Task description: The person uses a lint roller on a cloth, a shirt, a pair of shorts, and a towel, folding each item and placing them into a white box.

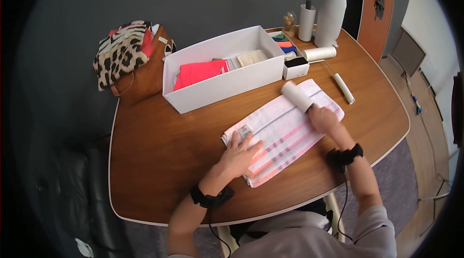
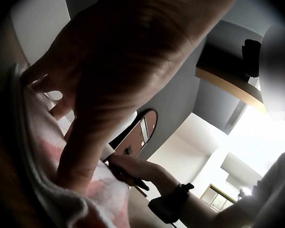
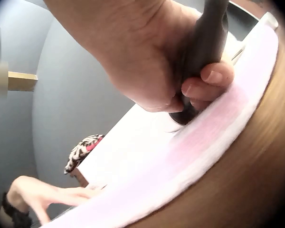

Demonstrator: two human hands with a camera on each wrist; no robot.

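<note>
A folded pink and white towel [image 1: 285,137] with grey stripes lies flat on the wooden table. The left hand [image 1: 237,157] rests with spread fingers on the towel's left end, just below a small label; in the left wrist view this hand [image 2: 109,80] presses on the cloth. Curled round the dark handle [image 3: 204,42] of a white lint roller, the right hand [image 3: 137,52] is low over the towel in the right wrist view. The roller's white cylinder [image 1: 297,96] lies across the towel's upper right part, beyond the right hand [image 1: 324,119].
Behind the towel stands a white box [image 1: 222,86] holding pink and cream cloths. A small box [image 1: 296,71] of coloured items adjoins it. White rolls [image 1: 319,54], a thin white tube [image 1: 344,88] and a tall white device [image 1: 331,16] are at right; a brown bag [image 1: 145,77] sits at left.
</note>
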